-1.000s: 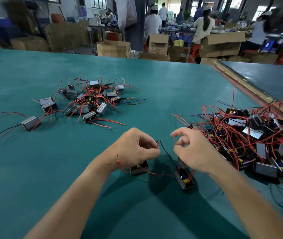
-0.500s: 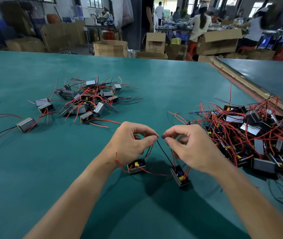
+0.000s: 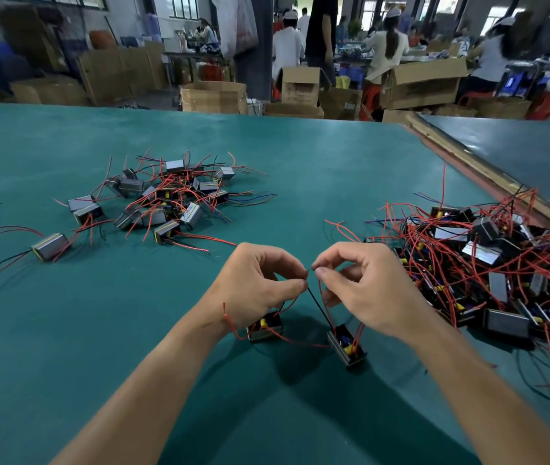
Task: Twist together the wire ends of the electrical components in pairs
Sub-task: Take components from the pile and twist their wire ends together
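Over table [image 3: 99,330], left hand [image 3: 255,292], right hand [image 3: 370,297] pinch wires [image 3: 316,305].

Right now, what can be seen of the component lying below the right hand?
The component is a small box with a grey, metal-looking frame and a dark core showing yellow and blue bits. It lies on the table, touched by neither hand. A black wire climbs from it to the wire ends that the left hand and right hand pinch; a red wire also leaves it.

Red and black wires [image 3: 313,302], grey components [image 3: 346,344], teal table [image 3: 65,330]
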{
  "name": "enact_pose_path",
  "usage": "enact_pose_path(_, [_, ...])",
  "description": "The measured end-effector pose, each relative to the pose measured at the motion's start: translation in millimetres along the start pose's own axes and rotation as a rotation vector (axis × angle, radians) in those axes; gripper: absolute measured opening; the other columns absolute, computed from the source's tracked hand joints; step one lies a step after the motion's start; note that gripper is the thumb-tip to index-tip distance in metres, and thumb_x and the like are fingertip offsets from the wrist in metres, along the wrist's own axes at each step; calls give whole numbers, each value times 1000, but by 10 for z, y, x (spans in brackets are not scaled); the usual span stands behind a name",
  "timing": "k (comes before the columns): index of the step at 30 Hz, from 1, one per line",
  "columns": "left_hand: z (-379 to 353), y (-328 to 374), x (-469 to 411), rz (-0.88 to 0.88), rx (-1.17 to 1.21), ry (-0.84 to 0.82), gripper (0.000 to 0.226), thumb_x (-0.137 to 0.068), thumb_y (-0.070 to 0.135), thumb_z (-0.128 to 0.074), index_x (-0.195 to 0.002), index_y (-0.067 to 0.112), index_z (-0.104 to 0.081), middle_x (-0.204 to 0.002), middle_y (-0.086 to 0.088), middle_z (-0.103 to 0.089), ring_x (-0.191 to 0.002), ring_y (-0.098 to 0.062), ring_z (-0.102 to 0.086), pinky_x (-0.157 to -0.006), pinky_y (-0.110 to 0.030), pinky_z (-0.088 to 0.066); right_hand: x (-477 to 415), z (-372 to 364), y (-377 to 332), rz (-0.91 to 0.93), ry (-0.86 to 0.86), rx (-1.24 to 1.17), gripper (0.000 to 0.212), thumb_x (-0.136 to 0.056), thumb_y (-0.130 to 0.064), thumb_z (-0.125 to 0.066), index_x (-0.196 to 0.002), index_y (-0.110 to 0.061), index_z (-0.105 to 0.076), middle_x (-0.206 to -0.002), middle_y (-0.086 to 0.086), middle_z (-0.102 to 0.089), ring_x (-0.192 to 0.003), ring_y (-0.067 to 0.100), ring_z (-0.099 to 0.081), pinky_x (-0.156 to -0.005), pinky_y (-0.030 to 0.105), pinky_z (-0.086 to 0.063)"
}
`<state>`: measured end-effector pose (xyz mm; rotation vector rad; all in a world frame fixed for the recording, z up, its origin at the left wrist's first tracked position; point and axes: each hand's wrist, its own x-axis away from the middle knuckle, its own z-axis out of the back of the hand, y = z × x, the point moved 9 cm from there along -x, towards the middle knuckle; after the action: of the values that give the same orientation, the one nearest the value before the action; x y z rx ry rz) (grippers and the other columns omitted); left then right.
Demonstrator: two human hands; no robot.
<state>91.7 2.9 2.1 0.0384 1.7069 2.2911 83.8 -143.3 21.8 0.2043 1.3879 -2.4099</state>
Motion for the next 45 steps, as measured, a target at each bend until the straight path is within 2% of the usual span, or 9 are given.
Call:
enact_pose_path(6, [-17,-13,1,16,79,-17,13,-80,2,-77,-75,13,-74,-61,7,-67,-45,-7,-45,-45,-18,-41,12,-69,-16,5,-14,-73,20,-89,-3,-68,-82,-22,-70,-66,-1,-70,-54,17,-69,-53,16,-50])
enact_pose_path(12, [-59,-31,12,31,118,-56,10,-80,4,-79,-75,12,-75,-63,4,-69,-48,-4,-50,-46,-18,-41,26,-84,-58,35,-40,-96,24,-88,-1,-67,-87,-24,-72,-74,-2,-71,-55,17,-69,-60,36,-60])
enact_pose_path(15, [-63,-53,2,37,122,-59,9,-79,7,-80,-74,14,-76,-63,2,-69,-49,-6,-50,-46,-19,-41,18,-76,-51,41,-56,-106,23,-90,-2,-66,-85,-24,-72,-73,-1,-71,-56,16,-70,-59,30,-60])
enact_pose_path(19, [-83,-69,-3,42,137,-73,13,-79,7,-80,-72,18,-76,-61,2,-66,-47,-7,-47,-46,-20,-41,7,-66,-10,32,-69,-116,20,-90,-4,-66,-82,-22,-70,-72,-2,-72,-58,16,-72,-59,29,-60])
enact_pose_path(23, [-135,-46,20,53,140,-111,4,-72,18,-80,-75,18,-78,-65,0,-68,-48,-9,-46,-47,-22,-42,7,-57,-5,40,-63,-109,14,-87,-8,-67,-81,-21,-68,-70,0,-72,-58,16,-71,-58,28,-59])
enact_pose_path(28, [-108,-24,12,9,122,-56,8,-75,8,-83,-76,10,-75,-65,0,-69,-45,-6,-47,-45,-18,-41,-20,-46,-24,70,-26,-120,5,-79,-18,-67,-78,-21,-71,-70,1,-72,-66,27,-72,-68,48,-61])
enact_pose_path(33, [-164,-79,30,58,128,-115,5,-80,17,-81,-75,16,-79,-58,-1,-59,-47,-9,-40,-46,-19,-38,-14,-58,-42,56,-15,-162,6,-78,-17,-66,-75,-15,-71,-67,8,-71,-59,27,-68,-62,50,-58])
enact_pose_path(40, [-156,-125,-24,67,150,-77,8,-79,10,-78,-73,15,-79,-56,-4,-58,-43,-9,-40,-43,-21,-36,-27,31,-52,67,48,-136,18,-84,-3,-67,-74,-16,-72,-61,-4,-67,-55,21,-64,-59,53,-56])
enact_pose_path(45, [-224,-96,11,55,149,-139,11,-81,10,-79,-78,20,-81,-54,6,-62,-46,-5,-38,-45,-17,-37,-11,7,-70,73,52,-119,7,-78,-21,-68,-75,-20,-75,-67,2,-70,-61,34,-65,-60,54,-56])
